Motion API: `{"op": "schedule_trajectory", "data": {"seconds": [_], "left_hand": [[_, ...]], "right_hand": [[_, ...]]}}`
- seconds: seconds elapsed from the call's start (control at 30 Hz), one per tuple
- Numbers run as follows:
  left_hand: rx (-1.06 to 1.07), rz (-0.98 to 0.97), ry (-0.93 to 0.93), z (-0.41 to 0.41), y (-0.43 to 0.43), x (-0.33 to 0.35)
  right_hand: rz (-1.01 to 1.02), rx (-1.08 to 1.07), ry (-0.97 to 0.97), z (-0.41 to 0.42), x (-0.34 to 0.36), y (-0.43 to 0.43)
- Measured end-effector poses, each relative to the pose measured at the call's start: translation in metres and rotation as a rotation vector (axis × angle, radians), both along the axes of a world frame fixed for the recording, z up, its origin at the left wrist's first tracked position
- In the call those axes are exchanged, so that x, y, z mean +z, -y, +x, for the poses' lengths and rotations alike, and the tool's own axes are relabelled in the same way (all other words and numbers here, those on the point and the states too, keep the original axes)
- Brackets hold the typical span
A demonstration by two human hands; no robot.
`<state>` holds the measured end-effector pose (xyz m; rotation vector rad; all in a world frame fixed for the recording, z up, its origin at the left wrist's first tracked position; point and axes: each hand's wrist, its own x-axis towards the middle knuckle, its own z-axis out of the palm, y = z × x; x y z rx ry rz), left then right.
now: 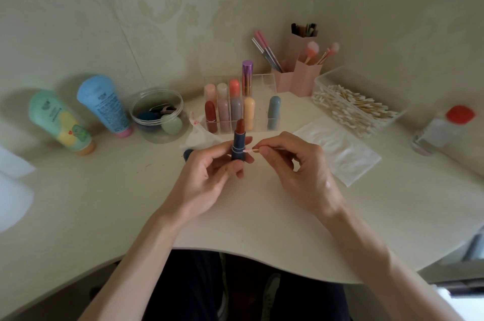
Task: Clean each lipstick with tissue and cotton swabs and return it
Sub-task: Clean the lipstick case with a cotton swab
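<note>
The tabletop (104, 189) carries everything you need close in. The clear organizer (263, 85) stands straight ahead, with a free slot in its front row that looks like this lipstick's place. The box of swabs (348, 77) is to your right.

Your left hand (209, 176) is wrapped around the dark blue lipstick (238, 147), holding it upright just above the tabletop with the red stick wound out and bare. Your right hand (296, 163) pinches a cotton swab (252, 150) between thumb and fingertips. Its pink-stained tip is at the ridged band of the tube; whether it actually touches there is too fine to tell.

To do this step well:
- Keep the tube steady and turn it slowly with your left fingers, so the swab follows the groove all the way round.
- Press lightly, since the exposed stick above is soft and would probably smear or dent if the swab slipped upward.
- The tip already looks soiled, so flip it or take a fresh swab before it spreads colour.
- The crumpled tissue (200, 136) behind your left hand is near for a final wipe.
- The cap (187, 154) lies just left of that hand, ready once you have wound the stick down.
</note>
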<state>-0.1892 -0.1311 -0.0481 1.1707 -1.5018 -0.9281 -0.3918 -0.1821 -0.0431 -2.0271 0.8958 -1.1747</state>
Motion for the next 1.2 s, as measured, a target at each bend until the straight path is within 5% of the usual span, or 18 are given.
{"op": "schedule_trajectory", "data": {"seconds": [0.47, 0.7, 1.2], "left_hand": [[-0.044, 0.048, -0.138, -0.003, -0.005, 0.007], [0.015, 0.05, -0.14, -0.002, 0.0, 0.005], [0.372, -0.002, 0.38, -0.047, 0.046, 0.006]], "right_hand": [[-0.007, -0.094, -0.027, -0.001, 0.002, -0.001], [0.064, -0.335, 0.005, -0.019, 0.005, 0.012], [0.194, -0.605, -0.011, -0.055, 0.002, 0.028]]}}
